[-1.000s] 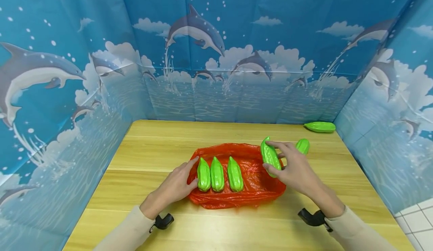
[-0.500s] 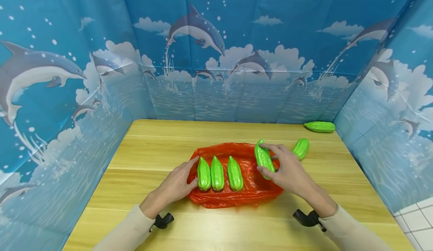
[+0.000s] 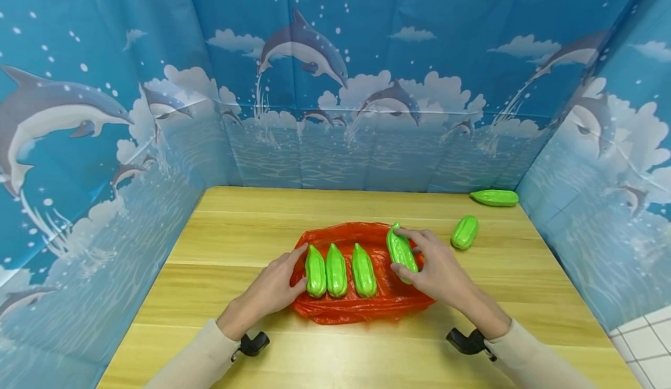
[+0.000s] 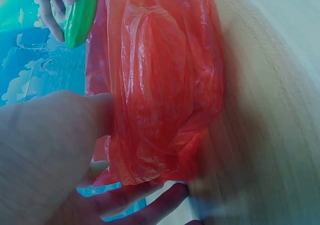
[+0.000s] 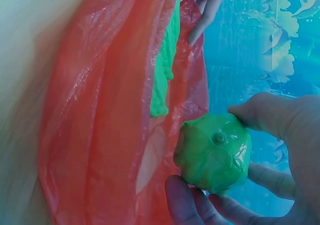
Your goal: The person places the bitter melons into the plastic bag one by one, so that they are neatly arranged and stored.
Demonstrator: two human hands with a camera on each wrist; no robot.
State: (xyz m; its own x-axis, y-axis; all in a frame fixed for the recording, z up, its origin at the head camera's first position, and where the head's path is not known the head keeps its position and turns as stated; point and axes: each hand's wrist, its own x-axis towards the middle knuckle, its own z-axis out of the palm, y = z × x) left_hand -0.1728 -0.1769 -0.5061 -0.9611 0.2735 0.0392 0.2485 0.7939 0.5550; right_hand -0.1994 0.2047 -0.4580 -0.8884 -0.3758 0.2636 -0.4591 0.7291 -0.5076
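Observation:
A red plastic bag [image 3: 351, 313] lies with its mouth spread wide on the table. Three glossy green bitter melons are side by side in its left and middle part, the leftmost bitter melon [image 3: 315, 271] closest to my left hand [image 3: 272, 281]. That hand holds the bag's left rim, thumb and fingers around the plastic. My right hand [image 3: 437, 269] grips another bitter melon [image 3: 401, 255] over the right part of the bag, tilted, its curved tip pointing away. The right wrist view shows the blunt end of this held bitter melon [image 5: 215, 150] between thumb and fingers.
Two more bitter melons are on the wooden table [image 3: 225, 214]: one bitter melon [image 3: 465, 232] right of the bag, another bitter melon [image 3: 495, 197] by the back right corner. Blue dolphin-print sheeting [image 3: 335, 144] walls the back and both sides.
My right hand has carried its bitter melon left and slightly nearer, further over the bag. The bag's right rim has shifted inward. My left hand stays in place.

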